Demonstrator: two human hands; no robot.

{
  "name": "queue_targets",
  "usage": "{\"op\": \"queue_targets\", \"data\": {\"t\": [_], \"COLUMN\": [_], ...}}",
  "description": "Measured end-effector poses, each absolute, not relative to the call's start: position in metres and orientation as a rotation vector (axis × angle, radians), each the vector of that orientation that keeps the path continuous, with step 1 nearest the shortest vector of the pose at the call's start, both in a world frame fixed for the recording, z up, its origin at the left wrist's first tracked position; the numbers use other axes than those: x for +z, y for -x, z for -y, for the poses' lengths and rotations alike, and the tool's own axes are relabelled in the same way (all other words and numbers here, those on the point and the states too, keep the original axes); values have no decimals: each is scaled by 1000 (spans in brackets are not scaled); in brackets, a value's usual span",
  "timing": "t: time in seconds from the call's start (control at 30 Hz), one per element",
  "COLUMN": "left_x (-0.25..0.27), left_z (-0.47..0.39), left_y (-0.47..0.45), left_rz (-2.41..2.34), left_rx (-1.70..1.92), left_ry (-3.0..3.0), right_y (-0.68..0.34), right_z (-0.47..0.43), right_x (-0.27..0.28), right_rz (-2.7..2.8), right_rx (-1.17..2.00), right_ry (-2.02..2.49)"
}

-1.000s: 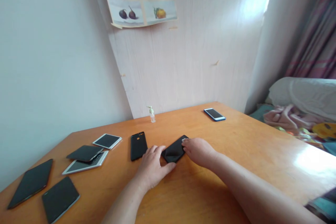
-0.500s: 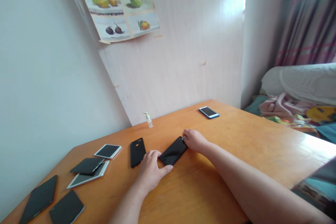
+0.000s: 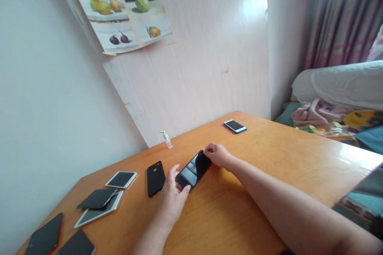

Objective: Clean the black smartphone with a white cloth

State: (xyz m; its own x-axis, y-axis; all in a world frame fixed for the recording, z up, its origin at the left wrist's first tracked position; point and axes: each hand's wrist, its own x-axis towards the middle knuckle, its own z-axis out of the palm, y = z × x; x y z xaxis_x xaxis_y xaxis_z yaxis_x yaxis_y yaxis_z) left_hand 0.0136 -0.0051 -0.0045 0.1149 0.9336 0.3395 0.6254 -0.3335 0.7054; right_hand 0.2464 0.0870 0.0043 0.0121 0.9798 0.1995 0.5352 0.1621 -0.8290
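Note:
A black smartphone is tilted above the wooden table, its glossy screen showing reflections. My left hand grips its near end, thumb on the front edge and fingers behind the far side. At the phone's far right corner, my right hand has its fingertips pinched together against the edge. A small pale glint shows at those fingertips, too tiny to name. Just left of my left hand lies a black phone case with a round hole near its top.
A small clear pump bottle stands by the wall. A white-fronted phone in a blue case lies at the back right. On the left are a white-framed tablet-like device and several dark flat devices. Bedding lies beyond the table.
The smartphone has been raised and tilted, so its screen catches more reflection. My left fingers have moved round its near end. The camera view has shifted slightly.

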Motion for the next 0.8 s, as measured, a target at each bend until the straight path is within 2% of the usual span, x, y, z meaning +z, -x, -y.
{"op": "queue_targets", "data": {"t": [0.33,0.8], "left_x": [6,13], "left_z": [8,10], "left_y": [-11,-13], "left_rz": [-1640,-1669], "left_rx": [1081,838], "left_ry": [-2325,-2211], "right_y": [-241,-239], "right_z": [-87,-68], "right_x": [6,23], "right_rz": [1429,1647], "right_rx": [886,532], "right_ry": [1307,1353]}}
